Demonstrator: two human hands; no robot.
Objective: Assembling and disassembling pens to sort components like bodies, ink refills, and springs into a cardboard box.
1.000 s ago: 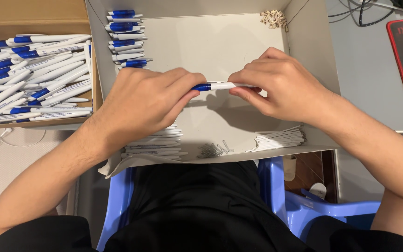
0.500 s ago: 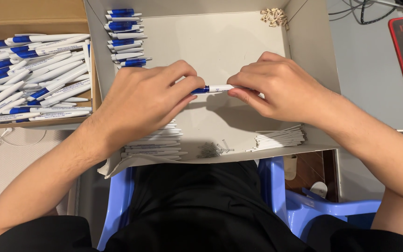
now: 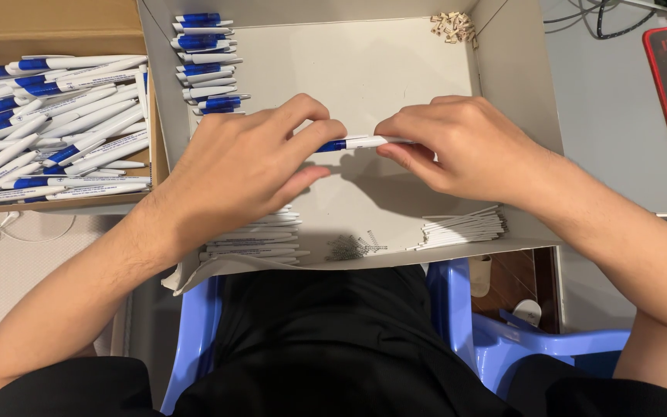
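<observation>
Both hands are meeting over a shallow grey cardboard tray (image 3: 503, 69). The left hand (image 3: 245, 166) is pinching the blue end of a slim white-and-blue plastic pen (image 3: 353, 143); the right hand (image 3: 465, 143) is gripping its white end. Below the fingers, white pen barrels (image 3: 461, 228) are lying stacked; beyond them, assembled pens (image 3: 202, 54) are lining the tray's far corner.

Hands (image 3: 357, 150) closer along pen (image 3: 357, 143)

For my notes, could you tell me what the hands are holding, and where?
One pen: the left hand pinches its blue end, the right hand its white end.
</observation>
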